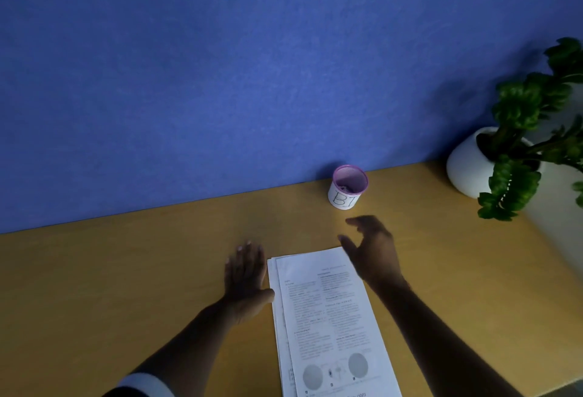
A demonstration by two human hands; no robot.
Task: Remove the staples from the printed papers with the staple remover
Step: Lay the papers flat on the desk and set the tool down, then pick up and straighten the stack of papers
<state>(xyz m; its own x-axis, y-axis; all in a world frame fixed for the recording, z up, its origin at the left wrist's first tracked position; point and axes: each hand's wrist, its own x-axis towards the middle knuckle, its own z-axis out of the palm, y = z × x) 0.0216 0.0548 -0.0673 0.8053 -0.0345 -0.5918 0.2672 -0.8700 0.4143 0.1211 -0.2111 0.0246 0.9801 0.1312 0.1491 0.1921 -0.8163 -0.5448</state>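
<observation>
Currently: opening step, tool not yet in hand. Papers [328, 317] lie on the desk [126, 270] between both hands. Left hand [246, 273] flat beside the sheets, fingers together, empty. Right hand [372, 251] raised over the top corner, fingers spread, empty, near 1 cup [347, 188]. Cup contents: 1 dark item, unclear, possibly the remover. Next move likely calls for reaching inside.

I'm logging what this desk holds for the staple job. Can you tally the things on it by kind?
Stacks of printed papers: 1
Pink-rimmed cups marked B1: 1
Potted plants: 1
Hands: 2, left hand and right hand
Staple removers in plain sight: 0
Total: 5
</observation>
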